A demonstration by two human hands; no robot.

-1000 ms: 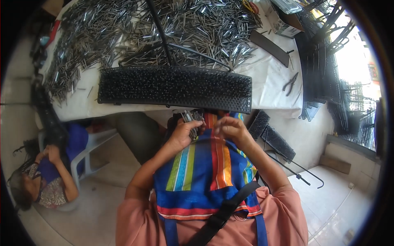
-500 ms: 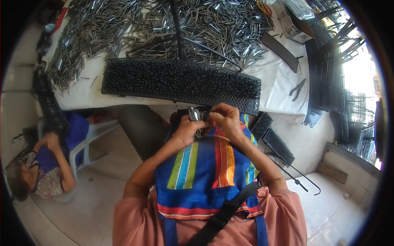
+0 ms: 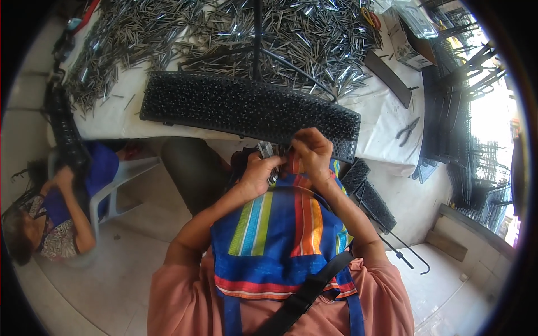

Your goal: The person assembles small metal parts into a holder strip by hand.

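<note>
Lying loose on the white-covered counter (image 3: 109,124) was a heap of thin grey metal strips (image 3: 131,59). At its near edge sat a long black perforated panel (image 3: 246,106). The left hand (image 3: 259,173), below it, gripped a bundle of slim silvery metal pieces (image 3: 266,149). The right hand's (image 3: 315,154) grip was narrow; its contents could not be determined.

Your left hand (image 3: 259,175) hides the middle of the metal strips (image 3: 266,149) it grips; can't count them. Your right hand (image 3: 315,155) covers a bit of the black panel (image 3: 241,106) at its lower edge; fingertips too small and blurred to tell if they pinch anything. Strip pile (image 3: 140,42) and upright rod (image 3: 257,33) cut by top edge, your shirt (image 3: 185,297) by bottom.
</note>
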